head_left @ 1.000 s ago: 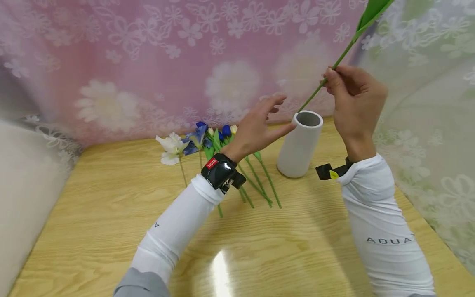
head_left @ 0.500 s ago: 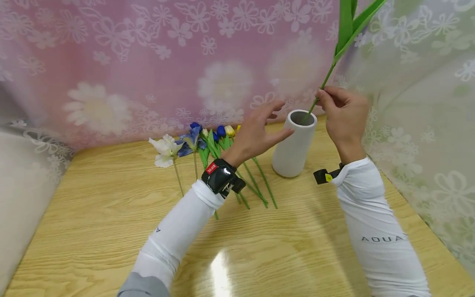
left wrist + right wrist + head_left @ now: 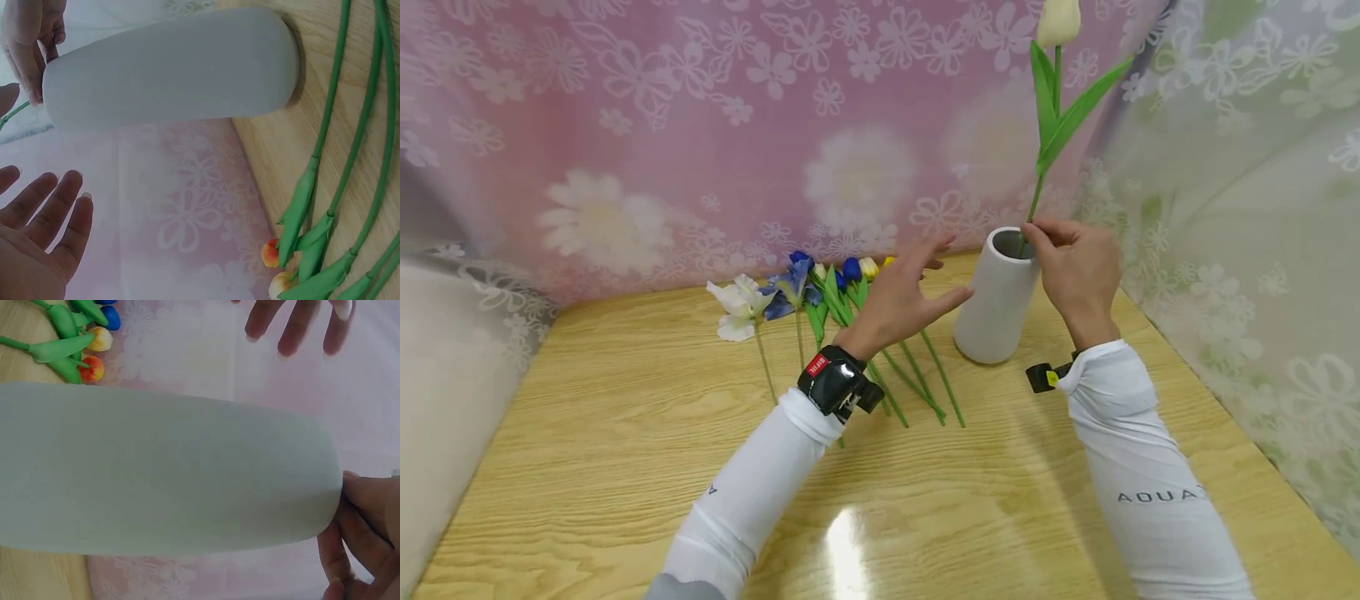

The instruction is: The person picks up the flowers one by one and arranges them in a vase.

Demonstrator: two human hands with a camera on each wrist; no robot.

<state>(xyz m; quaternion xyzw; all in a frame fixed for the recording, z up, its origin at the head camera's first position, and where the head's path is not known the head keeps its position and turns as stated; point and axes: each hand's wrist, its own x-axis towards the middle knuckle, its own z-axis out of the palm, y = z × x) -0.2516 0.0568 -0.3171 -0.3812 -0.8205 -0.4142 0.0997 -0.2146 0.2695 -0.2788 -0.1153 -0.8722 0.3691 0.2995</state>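
Observation:
A white vase (image 3: 994, 312) stands upright on the table. The stem of a cream tulip (image 3: 1060, 23) with green leaves goes down into its mouth. Between thumb and fingers, my right hand (image 3: 1081, 279) pinches that stem at the vase's rim; the right wrist view shows this hand (image 3: 369, 531) at the mouth end of the vase (image 3: 169, 469). My left hand (image 3: 898, 296) hovers left of the vase with fingers spread and nothing in them. In the left wrist view, a gap separates the left hand's fingers (image 3: 53, 219) from the vase (image 3: 175, 69).
Left of the vase several artificial flowers lie on the wooden table (image 3: 625, 433): a white flower (image 3: 737, 307), a blue flower (image 3: 790, 287) and tulips with green stems (image 3: 942, 379). An orange-red tulip (image 3: 270, 252) shows in the left wrist view. A pink floral curtain (image 3: 700, 125) hangs behind.
My right hand has come down and left to the rim, lowering the tulip stem into the vase and turning it more upright. The left hand has drawn slightly away from the vase.

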